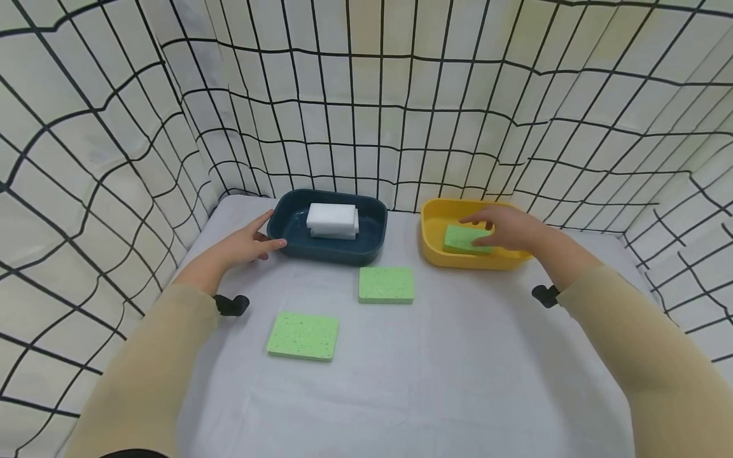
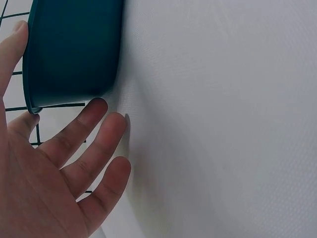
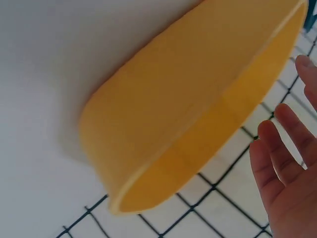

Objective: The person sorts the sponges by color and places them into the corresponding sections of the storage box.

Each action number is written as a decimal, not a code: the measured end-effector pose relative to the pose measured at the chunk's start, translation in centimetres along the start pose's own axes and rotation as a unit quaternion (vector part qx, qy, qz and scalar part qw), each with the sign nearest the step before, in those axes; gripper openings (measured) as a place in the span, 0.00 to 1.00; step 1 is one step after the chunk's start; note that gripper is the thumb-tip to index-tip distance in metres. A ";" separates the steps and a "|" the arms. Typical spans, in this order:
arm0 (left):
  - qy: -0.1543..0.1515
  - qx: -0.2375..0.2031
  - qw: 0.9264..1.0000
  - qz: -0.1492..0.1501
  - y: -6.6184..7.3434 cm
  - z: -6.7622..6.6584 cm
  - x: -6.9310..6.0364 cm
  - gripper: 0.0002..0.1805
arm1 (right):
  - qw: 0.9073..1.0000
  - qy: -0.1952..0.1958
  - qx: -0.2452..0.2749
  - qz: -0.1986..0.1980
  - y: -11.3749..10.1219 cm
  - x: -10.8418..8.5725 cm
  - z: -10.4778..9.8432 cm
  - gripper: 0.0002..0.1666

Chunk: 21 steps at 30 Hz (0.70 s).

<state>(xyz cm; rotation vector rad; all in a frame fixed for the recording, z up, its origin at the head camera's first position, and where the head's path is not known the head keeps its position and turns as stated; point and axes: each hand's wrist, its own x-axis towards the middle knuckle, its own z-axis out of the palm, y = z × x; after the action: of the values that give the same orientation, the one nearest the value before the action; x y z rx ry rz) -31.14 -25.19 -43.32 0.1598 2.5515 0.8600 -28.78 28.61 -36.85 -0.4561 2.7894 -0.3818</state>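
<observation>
At the left end of a dark blue bin [image 1: 326, 254], my left hand [image 1: 243, 245] touches the rim with thumb and index finger; the left wrist view has its other fingers spread, holding nothing. Inside that bin lie white blocks [image 1: 332, 219], seemingly stacked. My right hand [image 1: 509, 228] hovers over a yellow bin [image 1: 475, 261], where a green sponge [image 1: 458, 238] lies inside, partly hidden by the fingers. In the right wrist view, the right hand [image 3: 290, 168] is beyond the yellow wall with loosely extended fingers and nothing in them.
Two more green sponges lie flat on the white cloth: one sponge [image 1: 386, 285] between and in front of the bins, another sponge [image 1: 303, 336] nearer and to the left. Black wire grid panels [image 1: 380, 108] stand behind and at both sides.
</observation>
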 end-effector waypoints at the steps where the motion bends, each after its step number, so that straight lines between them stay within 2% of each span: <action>1: -0.001 -0.001 1.000 0.000 0.0 0.0 0.0 0.57 | 1.000 0.005 -0.008 -0.009 -0.5 -0.3 -0.1 0.32; 7: -0.002 -0.006 1.000 0.002 0.1 0.0 -0.3 0.56 | 0.995 0.017 -0.065 -0.071 -4.1 -2.3 0.3 0.32; 12: -0.002 -0.007 1.000 0.004 0.1 0.0 -0.4 0.57 | 0.991 0.008 -0.075 -0.109 -6.4 -3.6 1.7 0.30; 16: -0.002 -0.007 1.000 0.007 0.1 0.1 -0.4 0.58 | 0.990 0.009 -0.081 -0.119 -7.5 -4.1 2.7 0.32; 21: -0.002 -0.007 1.000 0.009 0.0 0.1 -0.2 0.55 | 0.990 -0.016 -0.081 -0.118 -8.6 -3.9 4.0 0.35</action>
<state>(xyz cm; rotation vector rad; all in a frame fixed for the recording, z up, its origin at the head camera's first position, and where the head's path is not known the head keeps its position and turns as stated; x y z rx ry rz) -30.91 -25.19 -43.25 0.1795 2.5446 0.8824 -21.63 21.29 -37.02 -0.8273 2.7534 -0.1964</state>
